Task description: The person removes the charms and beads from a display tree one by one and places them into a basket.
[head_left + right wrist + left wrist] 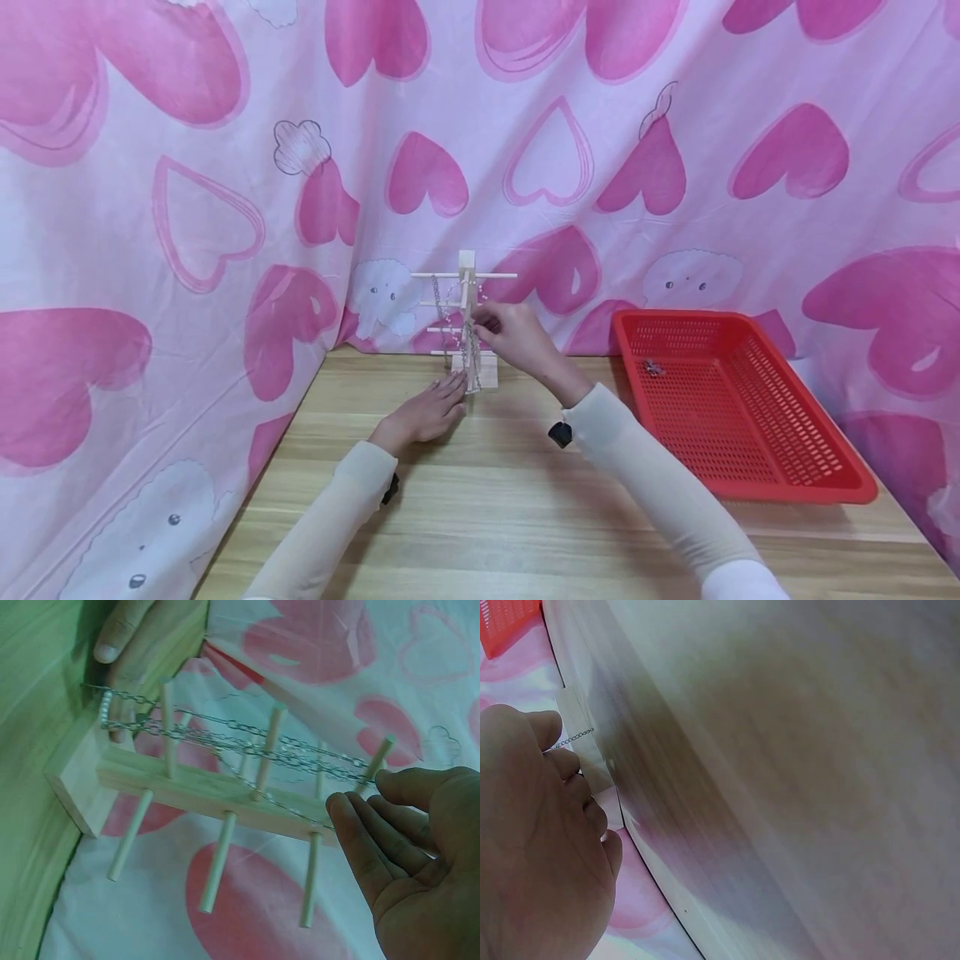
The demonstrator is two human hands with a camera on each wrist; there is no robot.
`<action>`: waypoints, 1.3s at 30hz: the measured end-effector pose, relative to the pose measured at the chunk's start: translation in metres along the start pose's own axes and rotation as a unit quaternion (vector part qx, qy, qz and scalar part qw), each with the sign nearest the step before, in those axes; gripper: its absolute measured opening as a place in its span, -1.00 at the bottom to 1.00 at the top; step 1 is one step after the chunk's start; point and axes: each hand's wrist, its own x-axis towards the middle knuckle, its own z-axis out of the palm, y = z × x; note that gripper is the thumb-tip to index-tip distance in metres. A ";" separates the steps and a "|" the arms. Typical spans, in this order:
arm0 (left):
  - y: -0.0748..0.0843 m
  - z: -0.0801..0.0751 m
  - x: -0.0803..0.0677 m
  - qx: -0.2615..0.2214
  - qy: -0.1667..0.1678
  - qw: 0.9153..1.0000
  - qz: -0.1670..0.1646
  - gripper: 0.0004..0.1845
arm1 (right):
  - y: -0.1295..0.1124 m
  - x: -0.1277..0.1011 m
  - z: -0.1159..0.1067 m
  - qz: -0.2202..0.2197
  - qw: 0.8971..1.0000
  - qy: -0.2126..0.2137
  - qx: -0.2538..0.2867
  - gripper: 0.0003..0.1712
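Left hand (423, 411) lies flat on the worktop (525, 500), fingers straight, tips at the wooden stand (468, 333) base. Right hand (513, 333), at the stand's three o'clock, has fingers curled, pinching a chain (247, 742) draped over its pegs. Red basket (750, 467) sits farther toward three o'clock.

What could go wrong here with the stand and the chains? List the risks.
1. The stand is tall on a small base; the left hand only rests flat against the base, so a tug from the right hand might tip it.
2. Several chains hang close together across the pegs, so they could tangle or get pulled off.
3. The right fingers sit by a peg tip; a chain may slip off there.
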 end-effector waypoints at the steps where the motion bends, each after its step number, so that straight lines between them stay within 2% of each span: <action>1: -0.001 0.001 0.001 0.001 -0.002 1.000 -0.001 -0.33 | 0.001 0.000 0.002 0.002 1.000 -0.002 -0.001 -0.77; 7: 0.000 -0.001 0.001 0.007 -0.002 1.000 0.000 -0.33 | 0.006 0.002 0.012 0.008 1.000 -0.004 -0.007 -0.78; 13: 0.002 -0.002 -0.001 0.005 0.000 1.000 0.002 -0.33 | 0.009 0.001 0.018 0.002 1.000 0.015 -0.014 -0.84; 39: 0.002 -0.003 -0.001 0.004 -0.003 1.000 0.002 -0.33 | 0.008 -0.004 0.017 -0.049 0.997 0.066 -0.004 -0.85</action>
